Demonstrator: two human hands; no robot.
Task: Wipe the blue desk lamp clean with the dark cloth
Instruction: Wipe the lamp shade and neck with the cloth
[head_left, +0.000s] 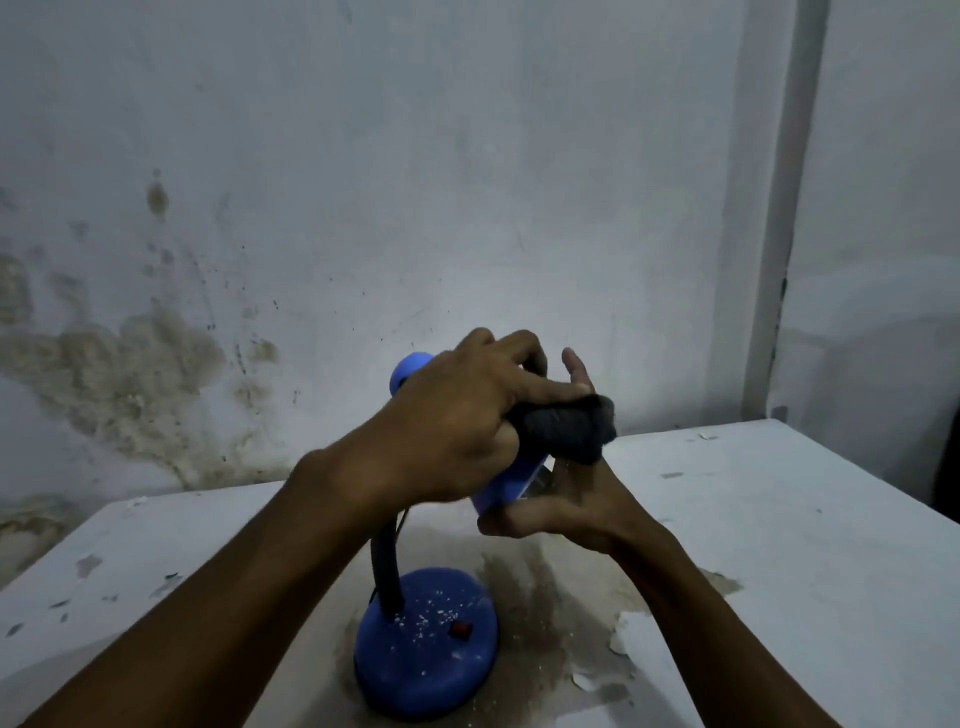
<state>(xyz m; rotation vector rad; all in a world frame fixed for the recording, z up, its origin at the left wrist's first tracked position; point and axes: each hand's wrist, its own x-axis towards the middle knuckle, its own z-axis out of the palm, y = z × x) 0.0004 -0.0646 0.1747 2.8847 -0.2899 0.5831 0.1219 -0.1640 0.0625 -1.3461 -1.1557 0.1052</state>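
Lamp (426, 644) upright on table (779, 519), blue, base flecked white, red switch, dark neck rising; head tilted, long axis from upper left down to lower right. Left hand (457, 415) curled round cloth (566, 428), pressed to head. Right hand (566, 509) gripping head's lower end.

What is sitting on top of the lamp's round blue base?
White flecks and a small red switch lie on the base; the black neck rises from it. Nothing else is visible there.

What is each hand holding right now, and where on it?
The left hand grips the bunched dark cloth against the blue lamp's shade. The right hand holds the shade's lower rim, fingers curled under it.
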